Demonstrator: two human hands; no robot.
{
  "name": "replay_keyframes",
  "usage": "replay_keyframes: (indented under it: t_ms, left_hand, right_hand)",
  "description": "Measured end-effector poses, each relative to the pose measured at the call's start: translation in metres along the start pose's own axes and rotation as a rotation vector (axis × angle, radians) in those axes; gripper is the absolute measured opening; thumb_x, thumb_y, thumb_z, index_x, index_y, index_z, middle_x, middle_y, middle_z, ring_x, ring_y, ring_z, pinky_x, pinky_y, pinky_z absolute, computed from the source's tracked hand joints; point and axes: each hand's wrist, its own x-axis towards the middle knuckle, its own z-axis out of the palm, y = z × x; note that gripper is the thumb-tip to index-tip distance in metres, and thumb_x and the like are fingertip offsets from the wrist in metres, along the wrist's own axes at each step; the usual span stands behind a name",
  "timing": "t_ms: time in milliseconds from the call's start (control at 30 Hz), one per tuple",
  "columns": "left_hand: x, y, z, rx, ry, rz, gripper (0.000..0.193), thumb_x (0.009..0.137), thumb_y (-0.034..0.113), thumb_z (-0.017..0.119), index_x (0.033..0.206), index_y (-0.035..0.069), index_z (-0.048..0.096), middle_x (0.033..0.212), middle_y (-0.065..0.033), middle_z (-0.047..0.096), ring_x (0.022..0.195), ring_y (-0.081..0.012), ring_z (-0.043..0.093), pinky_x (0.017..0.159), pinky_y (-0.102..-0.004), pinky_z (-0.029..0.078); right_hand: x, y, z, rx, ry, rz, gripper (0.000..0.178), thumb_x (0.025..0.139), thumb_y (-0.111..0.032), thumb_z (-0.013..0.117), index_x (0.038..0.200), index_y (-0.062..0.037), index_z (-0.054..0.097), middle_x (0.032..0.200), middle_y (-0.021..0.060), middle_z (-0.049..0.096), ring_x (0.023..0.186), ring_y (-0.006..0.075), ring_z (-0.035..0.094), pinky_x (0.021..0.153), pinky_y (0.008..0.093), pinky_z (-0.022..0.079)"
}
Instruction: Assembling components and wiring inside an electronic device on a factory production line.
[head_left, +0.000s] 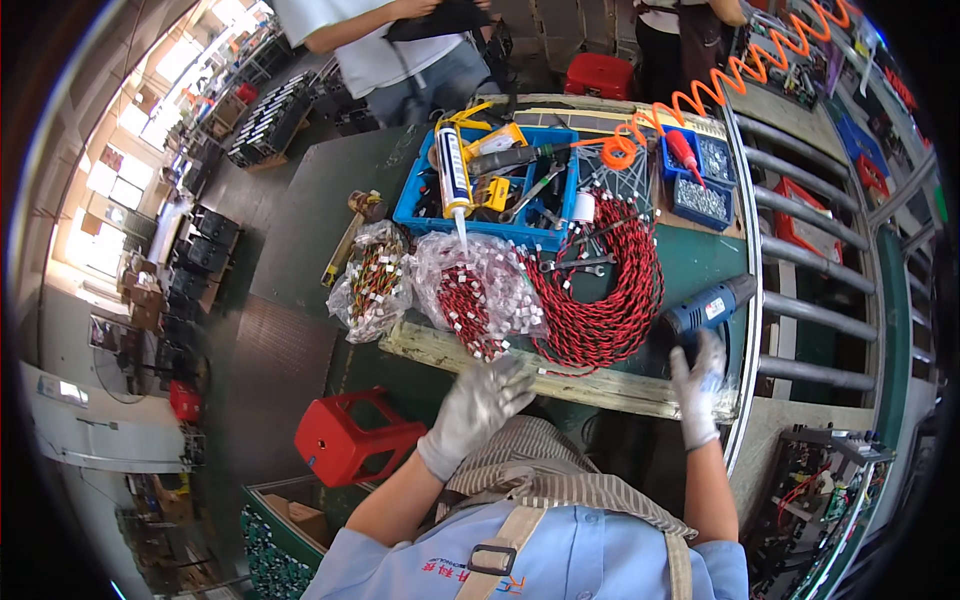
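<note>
Both of my hands wear pale gloves. My left hand (480,405) is over the table's front edge, palm down with fingers extended, holding nothing. Just beyond it lies a clear plastic bag (440,258) of red-and-black twisted wires with white connectors. My right hand (699,385) is at the front right corner, thumb and fingers apart, just below a blue power tool (710,306) with a rounded body. Whether its fingertips touch the tool's underside I cannot tell. Between the hands, a large bundle of red-and-black twisted wires (625,310) curves across the table, with wrenches (580,265) beside it.
A blue divided bin (545,238) holds tools and a sealant tube (453,170). Small blue boxes (702,203) of fasteners and a coiled orange air hose (690,100) are at back right. Rollers (815,310) line the right; a red stool (335,440) stands left. Two people are beyond the table.
</note>
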Motion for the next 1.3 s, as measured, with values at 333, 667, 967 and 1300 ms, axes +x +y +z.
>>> replay_keyframes:
  t_ms: [333, 667, 967, 1300]
  left_hand:
    - [0.121, 0.072, 0.084, -0.59, -0.237, -0.194, 0.067, 0.091, 0.061, 0.051, 0.123, 0.002, 0.056, 0.119, -0.0199, 0.063, 0.111, -0.0354, 0.061, 0.101, -0.0507, 0.046]
    - [0.148, 0.115, 0.037, -0.025, -0.246, -0.168, 0.064, 0.091, 0.058, 0.053, 0.129, 0.006, 0.052, 0.119, -0.0151, 0.062, 0.105, -0.031, 0.063, 0.088, -0.0446, 0.052]
    - [0.193, 0.138, -0.03, 2.458, -0.323, 0.437, 0.036, 0.086, 0.027, 0.055, 0.119, 0.012, 0.06, 0.11, -0.0096, 0.064, 0.102, -0.0261, 0.061, 0.083, -0.0422, 0.046]
    - [0.198, 0.196, -0.063, 1.861, 0.025, 0.694, 0.035, 0.083, 0.025, 0.063, 0.112, 0.007, 0.062, 0.109, -0.0158, 0.064, 0.093, -0.033, 0.063, 0.079, -0.0423, 0.052]
  right_hand:
    - [-0.046, -0.217, 0.087, 0.612, -0.79, -0.158, 0.03, 0.084, -0.016, 0.069, 0.112, -0.0064, 0.065, 0.11, 0.013, 0.065, 0.1, 0.0269, 0.062, 0.086, 0.0375, 0.049]
    - [0.003, -0.25, 0.124, -0.056, -1.029, -0.873, 0.046, 0.086, -0.034, 0.057, 0.126, -0.0112, 0.057, 0.127, 0.0156, 0.057, 0.117, 0.0287, 0.056, 0.102, 0.0418, 0.042]
    - [0.069, -0.359, 0.117, 0.181, -0.618, -0.383, 0.028, 0.078, -0.016, 0.076, 0.097, -0.0004, 0.064, 0.085, 0.0139, 0.066, 0.075, 0.0297, 0.066, 0.067, 0.036, 0.052]
    - [0.079, -0.344, 0.115, 1.329, -0.954, 0.528, 0.013, 0.091, -0.009, 0.061, 0.098, 0.0025, 0.061, 0.078, 0.0078, 0.063, 0.067, 0.0154, 0.062, 0.061, 0.0279, 0.052]
